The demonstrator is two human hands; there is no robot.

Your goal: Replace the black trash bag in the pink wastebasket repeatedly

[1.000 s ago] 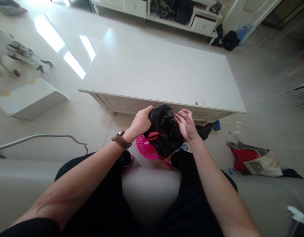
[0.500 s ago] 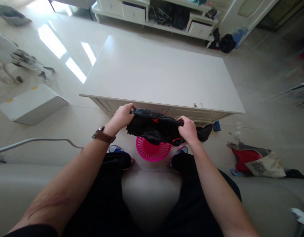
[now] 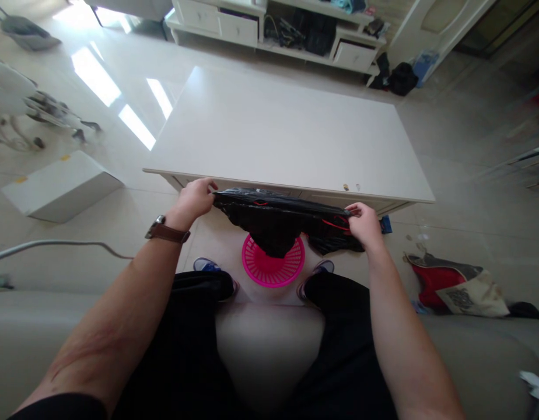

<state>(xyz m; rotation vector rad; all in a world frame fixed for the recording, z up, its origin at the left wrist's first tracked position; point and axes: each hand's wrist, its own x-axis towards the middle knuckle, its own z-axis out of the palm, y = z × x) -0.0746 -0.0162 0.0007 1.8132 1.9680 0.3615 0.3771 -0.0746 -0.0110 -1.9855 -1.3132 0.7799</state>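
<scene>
A black plastic garbage bag (image 3: 269, 224) with red drawstrings is stretched wide between my hands. Its left end is pinched in my left hand (image 3: 196, 201), which has a brown-strapped watch above it. My right hand (image 3: 364, 224) grips the other end, close to a red drawstring. Below the bag, a pink slotted wastebasket (image 3: 273, 277) stands on the floor between my feet. The bag hangs over the basket's far side and hides that part of its rim. I cannot tell whether the bag's lower end reaches inside.
A low white table (image 3: 278, 128) stands just beyond the bag. At left lie a white box (image 3: 62, 186) and a grey hose (image 3: 59, 245). A red and cream cloth bag (image 3: 457, 286) rests on the floor at right. A white cabinet (image 3: 238, 29) lines the back.
My hands have moved apart, left hand to the left and right hand to the right. The bunched garbage bag is now pulled out into a wider, straighter line.
</scene>
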